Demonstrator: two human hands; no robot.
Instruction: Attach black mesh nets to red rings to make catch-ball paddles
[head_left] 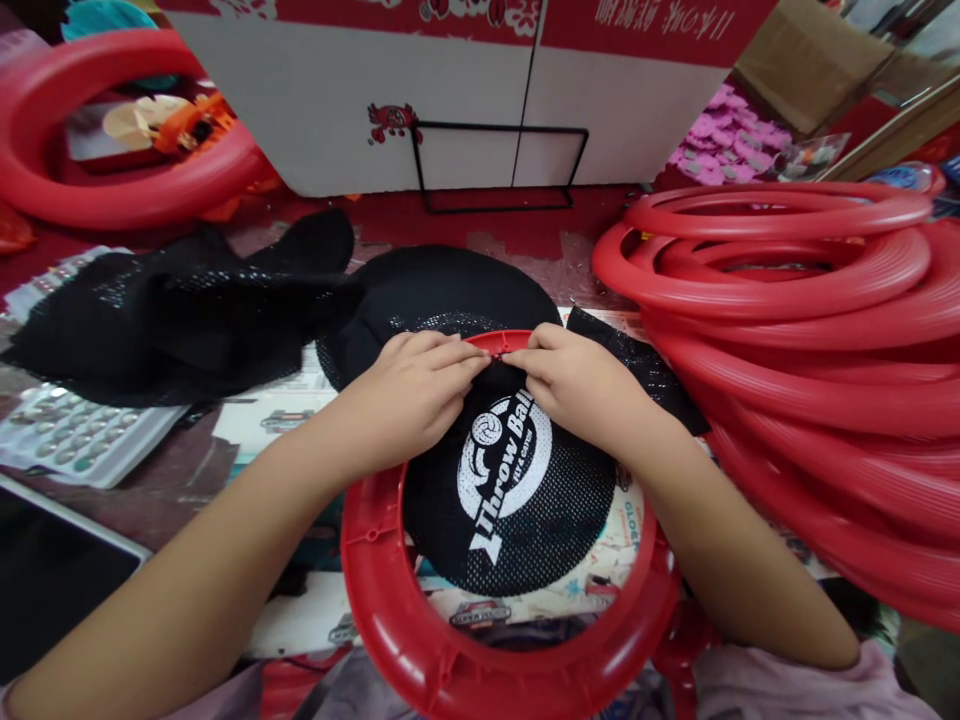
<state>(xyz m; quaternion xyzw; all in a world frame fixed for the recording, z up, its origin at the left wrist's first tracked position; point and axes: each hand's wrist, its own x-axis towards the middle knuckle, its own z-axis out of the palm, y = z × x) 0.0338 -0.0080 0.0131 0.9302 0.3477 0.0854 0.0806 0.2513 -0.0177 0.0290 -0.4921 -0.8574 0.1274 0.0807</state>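
A red plastic ring (pixel 375 535) lies before me with its hollow, ribbed side up. Across its opening rests a round black mesh net (pixel 517 560) with a white "Throw Ball" print. My left hand (pixel 424 390) and my right hand (pixel 581 385) meet at the ring's far edge, fingertips almost touching. Both are closed, pressing the net's edge against the ring there. The near part of the net hangs loose, apart from the ring. Beyond my hands lies another black mesh piece (pixel 450 280), and one more (pixel 637 365) shows beside my right hand.
Stacked red rings (pixel 810 400) rise on the right. Crumpled black mesh (pixel 187 310) covers part of a white tray (pixel 90 440) at left; a dark tablet-like panel (pixel 52 570) sits nearer. A white-and-red carton (pixel 337 110) and black wire stand (pixel 499 208) are behind. Another red ring (pixel 112 205) is far left.
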